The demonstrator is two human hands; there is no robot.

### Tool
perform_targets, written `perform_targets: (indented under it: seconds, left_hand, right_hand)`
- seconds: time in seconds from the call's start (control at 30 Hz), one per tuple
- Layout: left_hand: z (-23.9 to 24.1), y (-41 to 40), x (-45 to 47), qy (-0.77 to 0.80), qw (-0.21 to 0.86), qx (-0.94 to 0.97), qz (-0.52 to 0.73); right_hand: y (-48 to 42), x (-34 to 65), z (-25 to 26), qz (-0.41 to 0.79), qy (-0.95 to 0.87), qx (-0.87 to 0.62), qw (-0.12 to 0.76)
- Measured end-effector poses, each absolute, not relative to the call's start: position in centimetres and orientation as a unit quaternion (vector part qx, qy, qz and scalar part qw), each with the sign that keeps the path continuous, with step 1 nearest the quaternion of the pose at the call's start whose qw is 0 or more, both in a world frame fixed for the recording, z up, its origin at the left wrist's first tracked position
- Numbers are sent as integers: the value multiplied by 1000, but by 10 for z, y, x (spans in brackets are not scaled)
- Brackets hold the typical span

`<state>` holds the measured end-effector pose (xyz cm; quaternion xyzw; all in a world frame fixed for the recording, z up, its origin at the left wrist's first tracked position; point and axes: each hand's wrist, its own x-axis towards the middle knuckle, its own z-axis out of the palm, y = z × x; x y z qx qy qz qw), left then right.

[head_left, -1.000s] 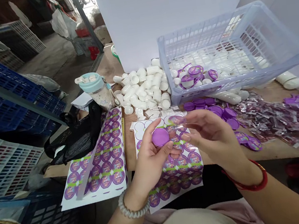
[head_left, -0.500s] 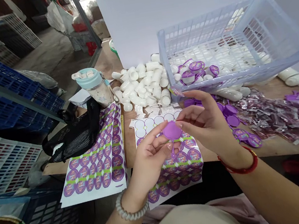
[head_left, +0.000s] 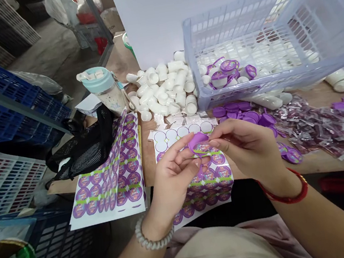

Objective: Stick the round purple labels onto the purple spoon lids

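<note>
My left hand (head_left: pixel 173 172) grips a purple plastic lid (head_left: pixel 194 141) by its edge, with a thin purple strap hanging below it. A round printed sticker (head_left: pixel 201 147) lies against the lid's face, pinched at its right edge by the thumb and finger of my right hand (head_left: pixel 247 145). I cannot tell how much of the sticker touches the lid. Below both hands lies a sheet of round purple stickers (head_left: pixel 214 183), with several blank circles in its top rows. Purple lids (head_left: pixel 237 110) are piled beyond my right hand, and a few stickered lids (head_left: pixel 290 155) lie to its right.
White plastic cups (head_left: pixel 166 89) are heaped at the back. A pale blue crate (head_left: pixel 192 48) holds stickered lids and cups. Small clear packets (head_left: pixel 327 127) cover the right side. At left are more sticker sheets (head_left: pixel 87 197), a black mesh bag (head_left: pixel 87 146) and a tumbler (head_left: pixel 101 88).
My right hand has brought the sticker down from above the table onto the lid. The lid has tilted in my left hand. The camera view has shifted slightly.
</note>
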<state>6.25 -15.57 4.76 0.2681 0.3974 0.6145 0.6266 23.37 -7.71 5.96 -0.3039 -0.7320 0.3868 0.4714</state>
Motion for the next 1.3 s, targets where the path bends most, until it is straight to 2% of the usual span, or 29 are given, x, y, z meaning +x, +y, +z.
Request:
perform_targets:
  seconds: [1.03,1.3]
  left_hand:
    - [46,-157,64,378,623,286,623]
    - [38,-149,69,447,579,280,621]
  right_hand:
    - [-83,241,70,219,-844,-269,408]
    - [-92,244,70,206,-863,-271,374]
